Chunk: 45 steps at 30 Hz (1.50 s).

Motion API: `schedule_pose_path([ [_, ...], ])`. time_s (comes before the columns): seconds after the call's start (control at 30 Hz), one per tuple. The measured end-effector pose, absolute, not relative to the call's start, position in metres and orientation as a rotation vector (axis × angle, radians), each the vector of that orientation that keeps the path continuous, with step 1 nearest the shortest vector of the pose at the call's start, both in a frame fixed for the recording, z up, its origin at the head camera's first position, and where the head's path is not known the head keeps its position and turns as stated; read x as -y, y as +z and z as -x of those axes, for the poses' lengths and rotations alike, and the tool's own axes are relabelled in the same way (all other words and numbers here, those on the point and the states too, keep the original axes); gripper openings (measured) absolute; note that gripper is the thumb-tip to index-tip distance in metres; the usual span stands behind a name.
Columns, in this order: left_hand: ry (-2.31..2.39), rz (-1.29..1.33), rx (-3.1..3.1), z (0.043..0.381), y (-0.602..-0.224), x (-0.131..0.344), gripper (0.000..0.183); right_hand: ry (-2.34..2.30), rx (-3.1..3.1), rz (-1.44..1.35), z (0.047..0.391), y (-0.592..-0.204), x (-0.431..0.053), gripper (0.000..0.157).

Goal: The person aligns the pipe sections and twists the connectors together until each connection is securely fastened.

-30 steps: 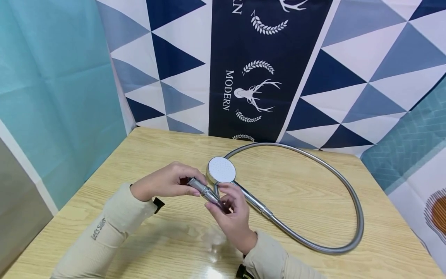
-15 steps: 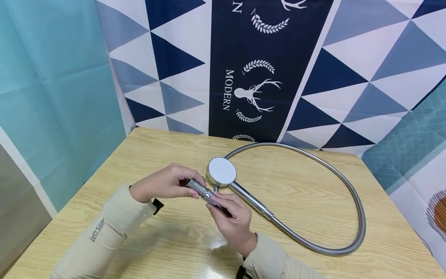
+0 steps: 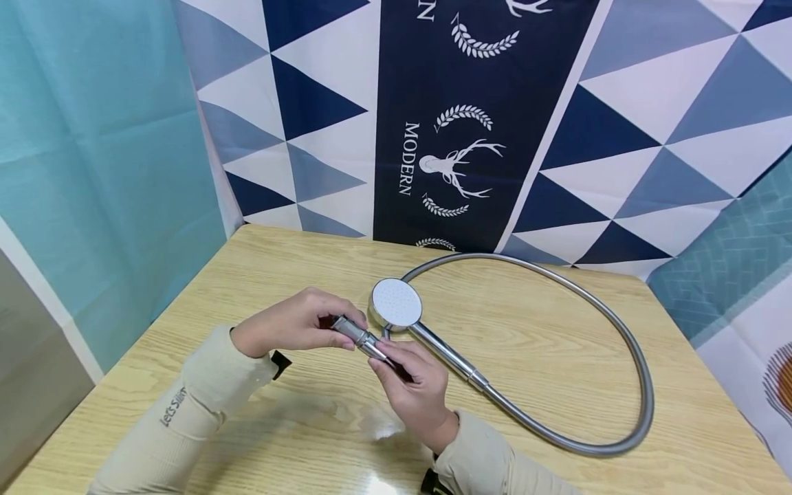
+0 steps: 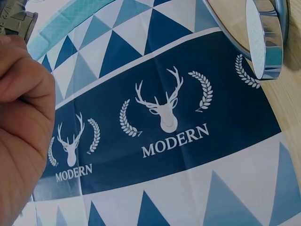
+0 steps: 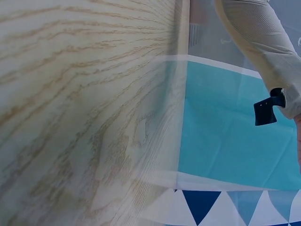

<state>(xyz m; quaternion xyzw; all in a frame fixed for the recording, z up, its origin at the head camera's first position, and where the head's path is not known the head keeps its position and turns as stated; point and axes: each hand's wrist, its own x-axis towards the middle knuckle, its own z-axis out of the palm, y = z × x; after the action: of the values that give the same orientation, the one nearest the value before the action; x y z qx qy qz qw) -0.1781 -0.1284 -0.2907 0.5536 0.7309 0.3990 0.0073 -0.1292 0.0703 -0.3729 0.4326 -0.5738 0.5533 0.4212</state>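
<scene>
Both hands hold one short chrome cylindrical fitting (image 3: 359,335) above the table, slanting down to the right. My left hand (image 3: 303,320) grips its upper-left end between thumb and fingers. At the lower-right end my right hand (image 3: 416,385) pinches it, the fingers laid over the top and the thumb beneath. Much of both ends is covered by the fingers. In the left wrist view, part of the left hand (image 4: 23,117) shows below a grey metal piece with lettering (image 4: 18,20). Just behind the hands lies a chrome hand shower (image 3: 396,302) with a white round face.
The shower's grey metal hose (image 3: 643,385) loops widely over the right of the wooden table (image 3: 297,268). Patterned cloth (image 3: 452,124) stands along the back edge, with teal sheets (image 3: 111,151) at the sides. A black strap piece (image 5: 265,113) juts from the left cuff.
The right hand's raised fingers have come down and closed over the fitting's lower end. The left hand has kept its grip. The head view has shifted slightly.
</scene>
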Motion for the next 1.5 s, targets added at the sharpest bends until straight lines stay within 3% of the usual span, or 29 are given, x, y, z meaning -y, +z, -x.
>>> schedule_pose_path([
  [1.5, 1.256, -1.721, -2.309, 0.1756, -0.2902, 0.1280, 0.018, 1.344, 1.585, -0.999, 0.1266, -0.3705, -0.0722, 0.033],
])
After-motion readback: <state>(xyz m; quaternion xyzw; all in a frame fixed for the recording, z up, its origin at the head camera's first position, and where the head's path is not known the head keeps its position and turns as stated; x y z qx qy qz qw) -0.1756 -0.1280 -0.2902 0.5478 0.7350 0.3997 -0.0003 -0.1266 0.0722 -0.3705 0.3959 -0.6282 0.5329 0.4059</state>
